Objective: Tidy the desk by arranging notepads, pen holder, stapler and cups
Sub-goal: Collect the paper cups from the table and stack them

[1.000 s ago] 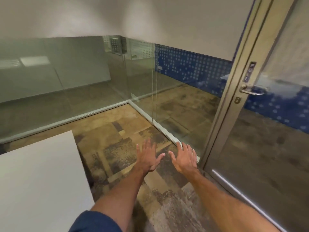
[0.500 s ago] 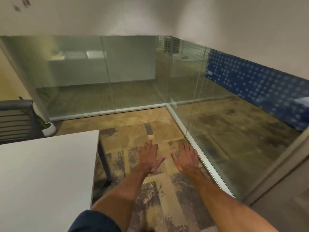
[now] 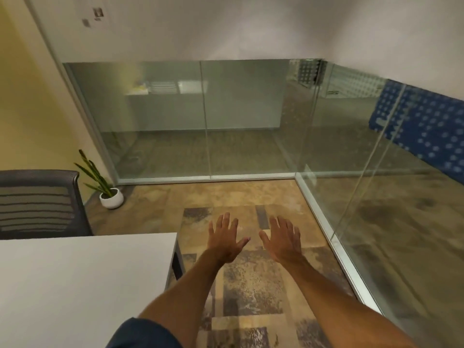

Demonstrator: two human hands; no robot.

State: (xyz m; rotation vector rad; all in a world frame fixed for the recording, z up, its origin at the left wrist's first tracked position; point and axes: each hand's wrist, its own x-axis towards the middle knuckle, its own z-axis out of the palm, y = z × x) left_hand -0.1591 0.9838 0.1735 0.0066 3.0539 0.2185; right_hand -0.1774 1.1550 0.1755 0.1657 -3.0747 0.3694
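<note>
Head view gives us, from the left, a dark chair [image 3: 37, 202] behind the white desk [image 3: 82, 285] at lower left, a potted plant [image 3: 110, 197] beyond, our left hand [image 3: 224, 241] and right hand [image 3: 283, 241] spread flat, holding nothing, over carpet [image 3: 251, 285] right of the desk, then glass panels [image 3: 381, 197], seemingly frosted higher up.

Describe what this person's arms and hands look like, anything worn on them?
The left forearm and right forearm are bare. A dark navy blue fabric short sleeve covers the left upper arm; none shows on the right. The left hand and right hand wear no gloves, and no watch or ring is visible.
</note>
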